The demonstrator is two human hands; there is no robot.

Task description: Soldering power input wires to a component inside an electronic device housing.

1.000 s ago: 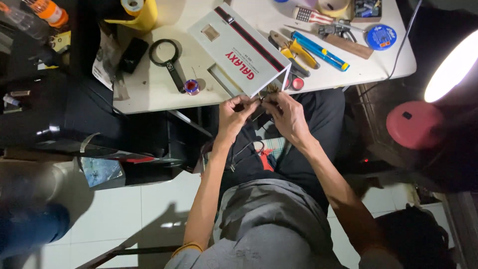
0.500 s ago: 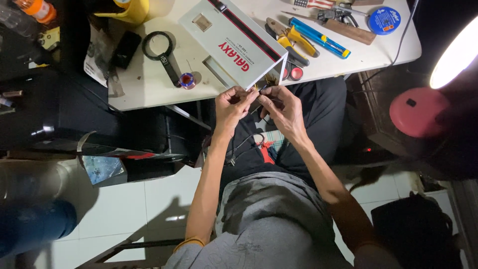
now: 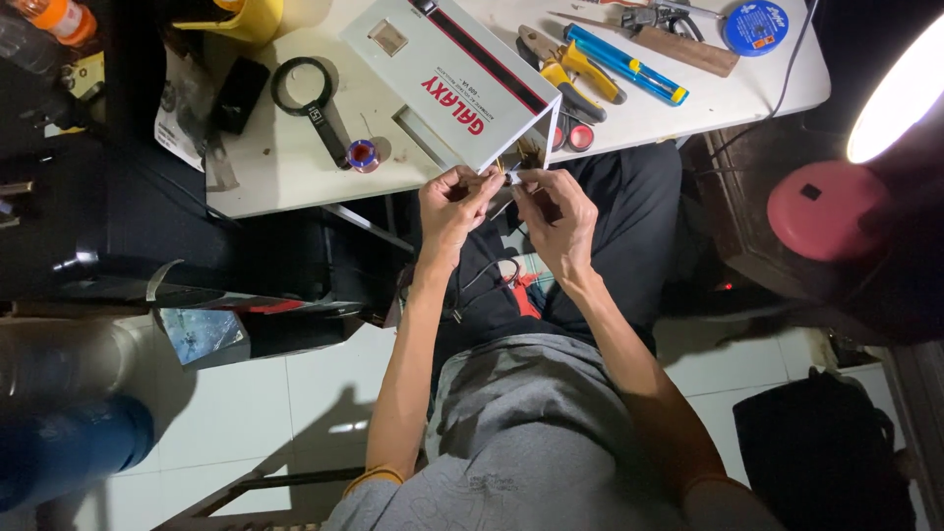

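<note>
Head view: the only view — it looks straight down past your chest to the table edge.
Left hand: your left hand [image 3: 454,205] is curled at the near corner of the grey-white appliance box [image 3: 447,74], fingertips pinched on something small at the open end; what exactly, you cannot tell from here.
Right hand: your right hand [image 3: 556,216] meets the left one, fingers closed around fine wires [image 3: 511,157] coming out of the box; the pinch looks tight, though the wires themselves are mostly hidden.
Box position: it lies tilted on the white table [image 3: 295,167], its open end hanging over the edge above your lap.
Risk, wires: pull too hard and, as I judge it, a thin lead may snap or tear from its joint inside.
Risk, box: the overhanging end could tip toward your lap — neither hand braces the casing.
Risk, clutter: the yellow-handled pliers [image 3: 575,71] lie just beside the box; a nudge may push them off.
Risk, light: the bright lamp [image 3: 900,93] leaves your fingertips in shadow, so a wrong strand is easy to grab.
</note>
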